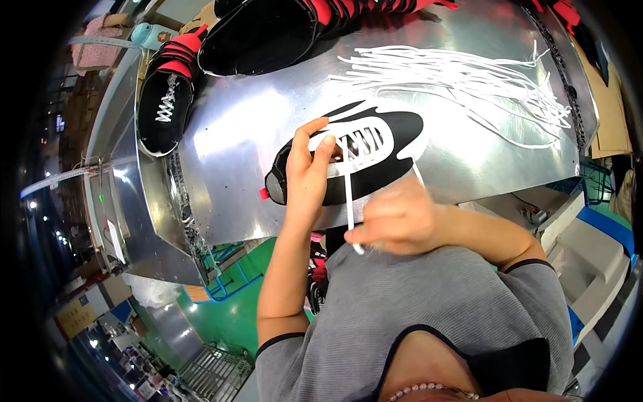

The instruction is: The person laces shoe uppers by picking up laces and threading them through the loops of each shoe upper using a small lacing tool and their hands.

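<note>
Left hand (309, 167) grips the collar end of a black-and-white shoe (395, 130), its thumb near the opening and its fingers bent over the far side, which probably keeps the light piece from sliding or turning. The right hand (402, 218) is closed on a white lace (349, 194) drawn out of the eyelets toward the body; motion blur hides the exact grip. Held this way, the strand looks fairly straight, likely because one hand anchors while the other takes up slack.

The shoe lies on the metal desk (228, 208), close to the person, with its eyelets facing up and its red heel tab (263, 194) toward the left, a position that leaves the lace holes exposed. Beyond it, loose white laces (462, 80) are spread roughly side by side, perhaps so that single ones separate easily. A laced shoe (165, 114) sits apart at the left, beside more black-and-red shoes (261, 40) along the far side, presumably set there to free the near area.
</note>
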A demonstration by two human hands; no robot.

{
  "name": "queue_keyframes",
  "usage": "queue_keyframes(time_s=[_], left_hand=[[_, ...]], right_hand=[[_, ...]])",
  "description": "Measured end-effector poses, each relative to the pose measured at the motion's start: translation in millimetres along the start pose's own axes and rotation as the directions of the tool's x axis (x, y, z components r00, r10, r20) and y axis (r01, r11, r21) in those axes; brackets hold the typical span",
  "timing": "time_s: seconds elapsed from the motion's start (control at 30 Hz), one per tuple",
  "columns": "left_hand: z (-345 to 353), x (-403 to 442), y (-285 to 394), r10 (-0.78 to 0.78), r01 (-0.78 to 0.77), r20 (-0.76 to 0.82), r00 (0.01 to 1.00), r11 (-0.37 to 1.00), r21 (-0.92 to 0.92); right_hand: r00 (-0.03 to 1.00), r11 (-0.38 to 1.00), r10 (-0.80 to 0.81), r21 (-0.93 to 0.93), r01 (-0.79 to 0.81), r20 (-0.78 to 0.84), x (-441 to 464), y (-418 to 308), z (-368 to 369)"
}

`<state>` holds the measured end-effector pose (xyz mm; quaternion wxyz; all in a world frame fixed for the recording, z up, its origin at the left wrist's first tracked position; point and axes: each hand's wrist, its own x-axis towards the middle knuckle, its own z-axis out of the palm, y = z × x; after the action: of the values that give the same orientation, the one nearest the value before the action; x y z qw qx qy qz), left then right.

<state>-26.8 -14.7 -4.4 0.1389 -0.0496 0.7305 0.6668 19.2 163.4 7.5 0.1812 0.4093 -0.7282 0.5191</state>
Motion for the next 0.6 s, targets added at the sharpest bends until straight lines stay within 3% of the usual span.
queue_keyframes(time_s=[0.03,0.1,0.13,0.23,0.3,0.33,0.37,0.5,0.6], left_hand=[[2,2,0,0.009,-0.009,0.013,1.0,1.0,0.002],[7,7,-1,0.03,-0.03,0.046,0.998,1.0,0.002],[6,8,-1,0.051,-0.053,0.058,0.997,0.998,0.027],[-1,-14,18,0.18,-0.174,0.032,0.983,0.874,0.453],[-7,-32,16,0.229,-0.207,0.017,0.973,0.84,0.501],[-10,-43,16,0.281,-0.246,0.015,0.96,0.81,0.533],[-10,-51,15,0.33,-0.282,0.018,0.944,0.776,0.564],[-4,-61,7,0.25,-0.199,0.002,0.968,0.767,0.61],[-7,-60,2,0.301,-0.231,-0.003,0.954,0.739,0.632]], right_hand=[[0.999,0.998,0.047,0.045,-0.048,0.022,-4,-3,3],[0.925,0.925,0.379,-0.016,-0.379,0.028,-12,20,8],[0.89,0.89,0.455,0.027,-0.456,0.037,-14,21,3],[0.769,0.733,0.632,0.246,-0.634,0.097,-22,8,-18],[0.639,0.527,0.76,0.467,-0.71,0.114,-34,2,-27],[0.575,0.487,0.811,0.422,-0.765,0.107,-36,5,-29],[0.505,0.439,0.858,0.378,-0.815,0.094,-37,10,-30],[0.423,0.342,0.867,0.303,-0.89,0.263,-25,19,-2],[0.481,0.414,0.869,0.357,-0.837,0.121,-25,22,22]])
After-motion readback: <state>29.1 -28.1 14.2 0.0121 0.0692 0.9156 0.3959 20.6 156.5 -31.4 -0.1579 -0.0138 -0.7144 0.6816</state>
